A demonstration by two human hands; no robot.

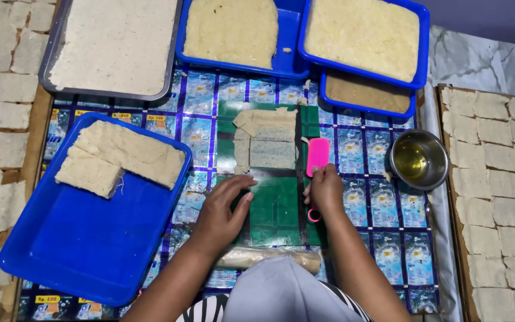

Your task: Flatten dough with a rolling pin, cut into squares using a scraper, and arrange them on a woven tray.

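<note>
Item: green rectangular cutting mat [275, 209]. My left hand [225, 209] lay flat on it, fingers spread; my right hand [324, 188] pinched the pink plastic scraper [318, 156] at its right edge, below the cut dough pieces [266, 140]. Best kept steady, I judged.

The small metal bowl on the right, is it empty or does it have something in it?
Not empty: the metal bowl holds a shallow pool of clear yellowish liquid, with bare steel wall above it.

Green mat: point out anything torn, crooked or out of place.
The dough sheet on the green mat is ragged, its top-left corner folded over. A dough crumb lies loose in the blue tray. Nothing is spilled.
</note>
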